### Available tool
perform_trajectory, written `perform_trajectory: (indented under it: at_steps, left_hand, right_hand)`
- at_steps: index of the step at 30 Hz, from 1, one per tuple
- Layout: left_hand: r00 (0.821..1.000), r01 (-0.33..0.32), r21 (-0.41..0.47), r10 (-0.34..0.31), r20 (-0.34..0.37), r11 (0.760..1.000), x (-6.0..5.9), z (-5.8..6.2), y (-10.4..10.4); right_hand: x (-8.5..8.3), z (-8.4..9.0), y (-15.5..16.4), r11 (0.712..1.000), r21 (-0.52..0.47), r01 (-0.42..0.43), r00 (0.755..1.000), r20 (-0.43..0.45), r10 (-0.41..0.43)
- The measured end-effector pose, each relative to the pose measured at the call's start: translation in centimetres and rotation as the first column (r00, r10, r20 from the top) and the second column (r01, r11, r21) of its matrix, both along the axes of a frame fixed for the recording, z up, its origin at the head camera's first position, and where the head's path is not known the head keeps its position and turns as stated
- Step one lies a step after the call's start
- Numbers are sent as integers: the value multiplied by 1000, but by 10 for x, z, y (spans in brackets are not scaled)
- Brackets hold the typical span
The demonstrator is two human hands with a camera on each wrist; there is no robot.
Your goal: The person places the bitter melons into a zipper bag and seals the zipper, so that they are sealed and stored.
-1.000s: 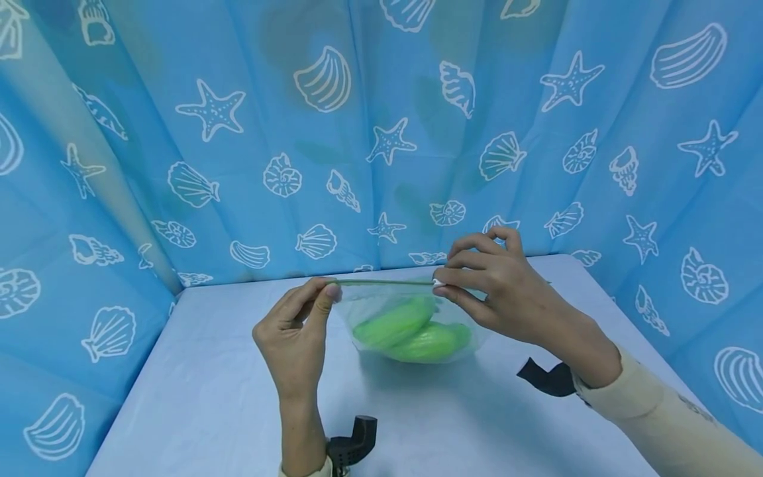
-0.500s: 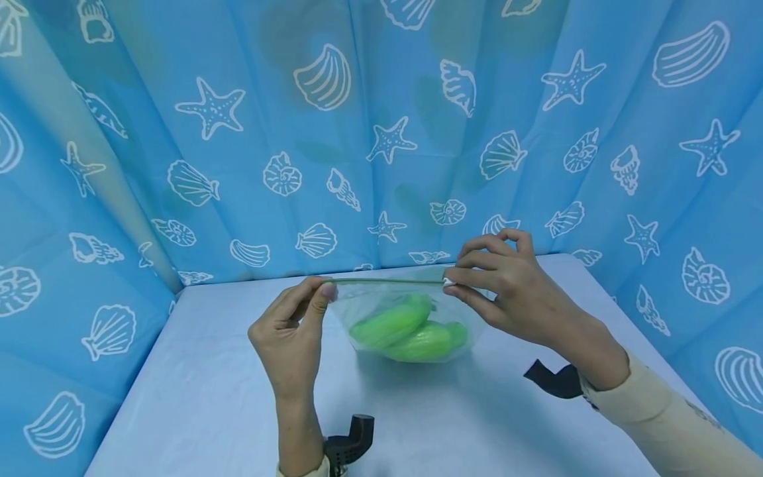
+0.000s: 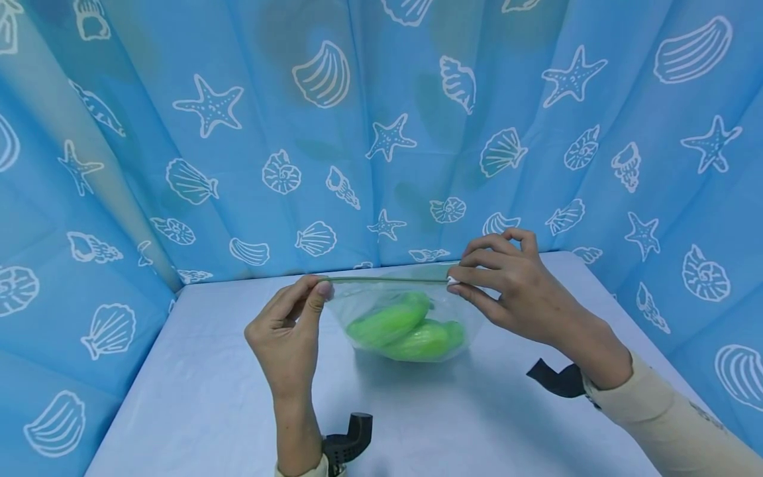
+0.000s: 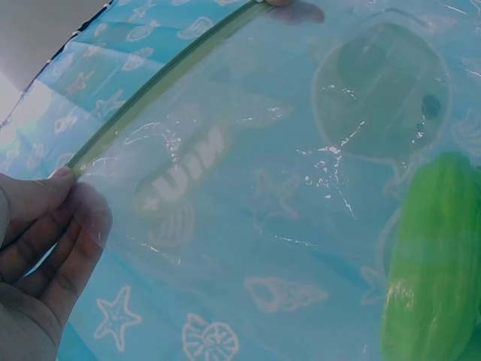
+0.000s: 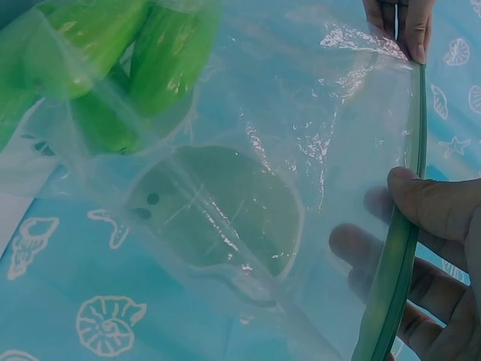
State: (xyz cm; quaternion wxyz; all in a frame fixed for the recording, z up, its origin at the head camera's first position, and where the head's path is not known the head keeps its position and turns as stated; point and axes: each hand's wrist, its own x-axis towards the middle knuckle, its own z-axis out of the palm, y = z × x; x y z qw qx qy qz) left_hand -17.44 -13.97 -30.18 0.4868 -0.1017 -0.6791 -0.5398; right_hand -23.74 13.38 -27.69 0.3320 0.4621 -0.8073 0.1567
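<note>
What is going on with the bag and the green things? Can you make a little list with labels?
bag: clear zip bag, held up over the table
zip strip: green, stretched straight between both hands
inside: green cucumber-like pieces, lying at the bottom
left hand: pinches the strip's left end
right hand: pinches the strip's right end at a small white slider
behind: blue curtain with shells and starfish

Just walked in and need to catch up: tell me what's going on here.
A person holds a clear zip bag up over a pale blue table. The left hand pinches one end of the bag's green zip strip, and the right hand pinches the other end, so the strip is stretched straight between them. Inside the bag sit green vegetables, bunched at the bottom. A blue seashell curtain hangs behind.
</note>
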Motion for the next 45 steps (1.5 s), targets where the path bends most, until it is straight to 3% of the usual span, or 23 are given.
perform_trajectory:
  at_steps: [45]
  left_hand:
    - [1000, 7, 5, -7, -13, 1000, -2, -2, -2]
  right_hand:
    - [-5, -11, 16, 999, 3, 38, 999, 32, -38]
